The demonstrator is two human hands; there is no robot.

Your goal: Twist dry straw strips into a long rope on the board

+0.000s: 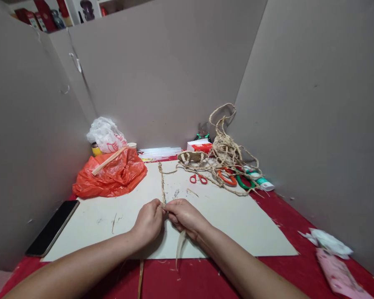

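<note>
A braided cord of tan fibre runs down the white board to my fingers. My left hand is closed on the cord's lower end, thumb and forefinger pinched together. Touching it from the right, my right hand pinches the same end. A loose pale strand hangs below my right hand, and another strand hangs below my left wrist over the red cloth. The cord's far end bends right towards a tangled heap of cord.
An orange plastic bag and a black phone lie left. Red-handled scissors, orange and green handles and a tube lie right. Grey panels enclose the red table. A pink packet is at right.
</note>
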